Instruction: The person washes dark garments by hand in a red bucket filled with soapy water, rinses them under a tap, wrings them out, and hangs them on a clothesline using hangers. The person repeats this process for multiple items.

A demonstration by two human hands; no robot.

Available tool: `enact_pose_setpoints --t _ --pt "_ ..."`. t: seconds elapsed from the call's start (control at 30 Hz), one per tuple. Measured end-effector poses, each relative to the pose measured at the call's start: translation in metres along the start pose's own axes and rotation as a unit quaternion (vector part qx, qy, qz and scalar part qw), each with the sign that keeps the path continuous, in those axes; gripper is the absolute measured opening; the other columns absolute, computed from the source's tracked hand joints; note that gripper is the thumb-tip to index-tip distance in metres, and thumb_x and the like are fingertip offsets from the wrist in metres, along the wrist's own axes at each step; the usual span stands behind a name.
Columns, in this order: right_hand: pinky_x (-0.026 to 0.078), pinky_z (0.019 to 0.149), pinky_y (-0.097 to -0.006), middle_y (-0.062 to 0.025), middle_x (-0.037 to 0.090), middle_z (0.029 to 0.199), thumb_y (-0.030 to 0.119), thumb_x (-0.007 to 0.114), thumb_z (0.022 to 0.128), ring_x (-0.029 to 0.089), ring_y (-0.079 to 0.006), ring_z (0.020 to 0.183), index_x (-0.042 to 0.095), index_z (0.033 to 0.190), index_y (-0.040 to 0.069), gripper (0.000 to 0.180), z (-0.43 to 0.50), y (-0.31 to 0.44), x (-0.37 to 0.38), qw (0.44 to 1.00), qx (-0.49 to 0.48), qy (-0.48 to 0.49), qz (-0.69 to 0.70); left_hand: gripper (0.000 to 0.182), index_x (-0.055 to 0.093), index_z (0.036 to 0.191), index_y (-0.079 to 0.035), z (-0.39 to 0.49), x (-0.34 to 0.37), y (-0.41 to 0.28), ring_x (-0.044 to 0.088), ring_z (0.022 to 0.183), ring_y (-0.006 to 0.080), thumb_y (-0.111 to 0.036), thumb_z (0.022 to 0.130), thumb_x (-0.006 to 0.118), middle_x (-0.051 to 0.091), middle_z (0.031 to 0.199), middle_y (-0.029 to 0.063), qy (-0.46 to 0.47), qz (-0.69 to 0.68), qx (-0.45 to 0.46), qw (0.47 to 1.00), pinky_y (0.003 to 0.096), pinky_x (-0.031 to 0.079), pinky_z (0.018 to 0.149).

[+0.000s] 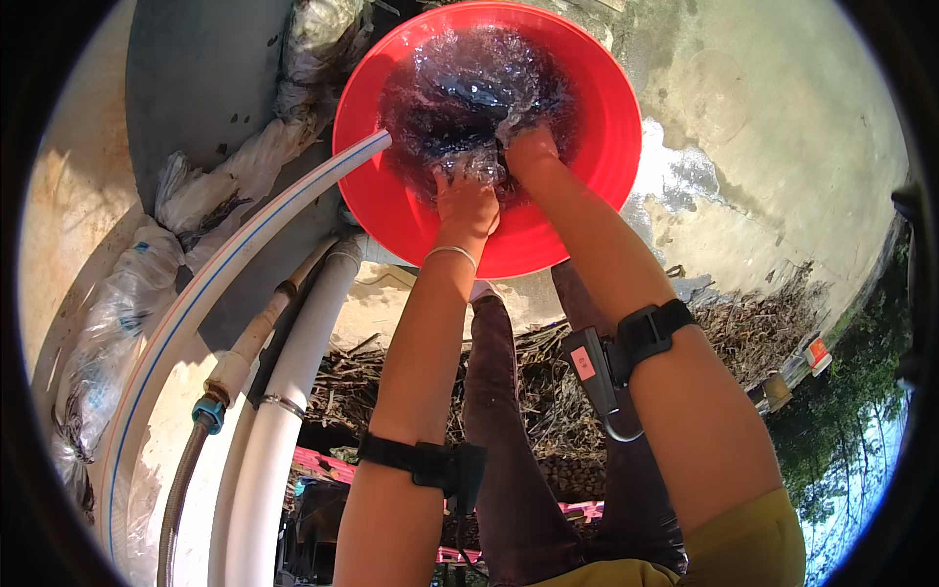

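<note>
A round red plastic basin point(601, 169) holds churning water point(477, 84) over a dark mass that looks like wet cloth point(455, 136). My left hand point(467, 202) reaches into the near side of the basin, fingertips covered by splashing water. To its right and slightly farther in, my right hand point(532, 152) is curled at the water, fingers mostly hidden. Whether either hand grips the dark mass cannot be made out. A thick translucent hose point(352, 158) with a blue stripe ends over the basin's left rim.
White pipes point(301, 352) and a braided hose point(183, 484) run along the left. Crumpled plastic bags point(117, 315) line the wall there. Dry twigs point(748, 330) lie behind the basin's near side, around my legs point(499, 396). Concrete ground point(763, 132) extends right.
</note>
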State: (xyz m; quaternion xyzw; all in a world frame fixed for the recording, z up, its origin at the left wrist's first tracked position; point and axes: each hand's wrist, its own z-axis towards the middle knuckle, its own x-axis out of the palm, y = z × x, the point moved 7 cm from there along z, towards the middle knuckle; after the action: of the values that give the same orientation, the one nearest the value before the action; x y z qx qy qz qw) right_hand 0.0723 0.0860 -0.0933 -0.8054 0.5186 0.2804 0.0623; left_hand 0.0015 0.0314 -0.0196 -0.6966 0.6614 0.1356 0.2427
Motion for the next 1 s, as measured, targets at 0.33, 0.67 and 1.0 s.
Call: enact_pose_setpoints --t 0.33,0.67,1.0 --pt "0.047 0.09 -0.0416 -0.0185 0.061 0.113 0.037 0.057 0.082 0.06 -0.0346 0.104 0.064 0.112 0.006 0.043 -0.029 -0.025 -0.019 0.975 0.072 0.006 0.211 0.038 0.056 0.118 -0.005 0.014 0.007 0.014 0.058 0.106 0.0355 -0.027 0.086 0.051 0.059 0.117 0.0205 -0.13 -0.453 -0.108 0.875 0.0363 0.043 0.094" --pt "0.041 0.057 -0.0263 0.0017 0.051 0.064 0.02 0.057 0.081 0.047 -0.0065 0.063 0.057 0.077 -0.001 0.021 -0.286 0.031 -0.16 0.733 -0.23 0.064 0.636 0.061 0.057 0.12 -0.01 -0.113 -0.061 -0.043 0.064 0.092 0.0221 -0.06 0.087 0.049 0.066 0.106 0.0069 0.155 -0.926 -0.068 0.337 0.0345 0.052 0.085" --pt "0.041 0.059 -0.0252 0.0031 0.053 0.069 0.023 0.058 0.079 0.047 -0.0061 0.065 0.057 0.074 0.002 0.021 -0.43 0.078 -0.255 0.708 -0.353 0.3 0.533 0.04 0.061 0.108 -0.006 -0.166 -0.102 -0.068 0.066 0.076 0.0209 -0.039 0.085 0.064 0.067 0.089 0.0101 0.178 -0.906 -0.042 0.383 0.0325 0.056 0.066"
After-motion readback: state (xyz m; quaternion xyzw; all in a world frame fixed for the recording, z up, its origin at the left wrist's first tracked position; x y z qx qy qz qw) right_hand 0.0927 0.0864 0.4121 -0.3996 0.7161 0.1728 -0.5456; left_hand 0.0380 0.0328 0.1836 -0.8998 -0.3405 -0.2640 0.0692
